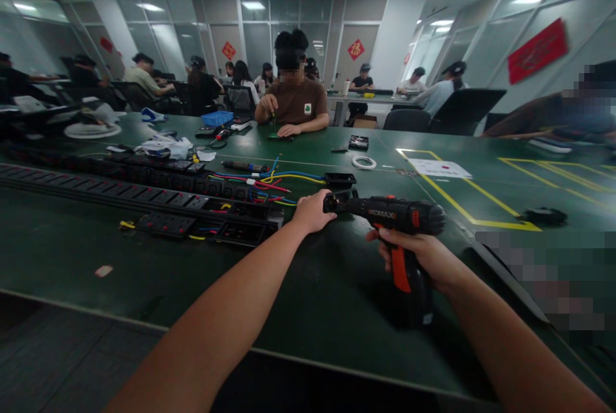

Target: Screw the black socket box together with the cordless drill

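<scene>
In my right hand (423,249) is a black and orange cordless drill (402,215), its nose pointing left. My left hand (312,213) is closed around a small black plastic part (331,203) right at the drill's tip; the bit's exact contact is hidden. Left of that hand lie long black power strips (144,193) with rows of sockets. A shorter socket block (163,224) sits in front of them, beside an open black housing (240,231). Blue, yellow and red wires (276,177) run toward a black rectangular frame (340,179) behind my left hand.
Across the green table (192,291), a person in a brown shirt (298,102) works with a tool. A blue basket (217,118), white tape roll (364,162), screwdriver-like tool (243,167) and paper sheet (440,168) lie about. Yellow tape marks (450,192) cross the right side.
</scene>
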Available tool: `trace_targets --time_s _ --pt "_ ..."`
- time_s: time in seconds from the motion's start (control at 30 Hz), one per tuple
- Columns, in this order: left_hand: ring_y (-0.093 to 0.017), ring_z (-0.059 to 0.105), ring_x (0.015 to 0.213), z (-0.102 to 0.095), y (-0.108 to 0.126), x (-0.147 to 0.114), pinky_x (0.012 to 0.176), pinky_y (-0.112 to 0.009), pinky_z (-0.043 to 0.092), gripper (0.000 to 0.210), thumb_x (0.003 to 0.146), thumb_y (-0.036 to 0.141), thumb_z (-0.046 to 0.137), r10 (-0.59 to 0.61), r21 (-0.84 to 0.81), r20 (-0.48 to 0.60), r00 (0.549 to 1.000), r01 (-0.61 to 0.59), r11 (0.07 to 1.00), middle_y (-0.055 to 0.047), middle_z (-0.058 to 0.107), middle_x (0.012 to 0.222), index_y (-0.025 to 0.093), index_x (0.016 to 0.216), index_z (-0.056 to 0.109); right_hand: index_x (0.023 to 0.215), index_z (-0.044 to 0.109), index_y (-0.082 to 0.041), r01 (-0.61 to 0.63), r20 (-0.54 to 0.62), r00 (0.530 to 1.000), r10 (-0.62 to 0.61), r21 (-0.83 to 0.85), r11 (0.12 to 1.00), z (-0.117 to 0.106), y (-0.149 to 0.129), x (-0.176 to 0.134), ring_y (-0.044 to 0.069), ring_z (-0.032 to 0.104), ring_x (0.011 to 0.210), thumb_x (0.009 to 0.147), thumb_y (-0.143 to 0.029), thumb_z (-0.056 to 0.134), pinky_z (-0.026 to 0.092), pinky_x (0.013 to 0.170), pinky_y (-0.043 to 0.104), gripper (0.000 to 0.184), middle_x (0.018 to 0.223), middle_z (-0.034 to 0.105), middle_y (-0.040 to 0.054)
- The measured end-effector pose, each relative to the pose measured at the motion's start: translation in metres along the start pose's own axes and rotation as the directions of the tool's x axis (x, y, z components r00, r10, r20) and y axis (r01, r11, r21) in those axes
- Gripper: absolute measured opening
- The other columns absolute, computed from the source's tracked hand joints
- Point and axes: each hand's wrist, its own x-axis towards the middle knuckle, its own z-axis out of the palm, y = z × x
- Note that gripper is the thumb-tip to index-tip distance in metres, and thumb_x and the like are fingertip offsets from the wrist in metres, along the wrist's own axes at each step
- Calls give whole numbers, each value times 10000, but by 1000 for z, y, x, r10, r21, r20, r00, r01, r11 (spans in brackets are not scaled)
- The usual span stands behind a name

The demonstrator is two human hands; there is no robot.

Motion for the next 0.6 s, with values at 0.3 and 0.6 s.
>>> trace_targets --time_s 0.3,0.6 --pt "-306 658 1261 0 0 0 1106 -442 447 640 848 407 806 -5 -17 0 1000 5 1000 -93 722 1317 258 1403 525 1074 759 -153 33 -8 999 -34 -72 997 -6 -4 -1 184 622 580 725 -607 879 494 549 314 585 666 665 18" --pt "-307 664 1247 -5 3 -3 1082 -431 469 619 835 396 820 -7 -35 -10 1000 6 999 -74 719 1336 276 1383 558 1043 763 -154 8 38 999 -6 -32 999 -18 -5 2 179 618 603 722 -508 904 498 582 312 498 691 650 11"
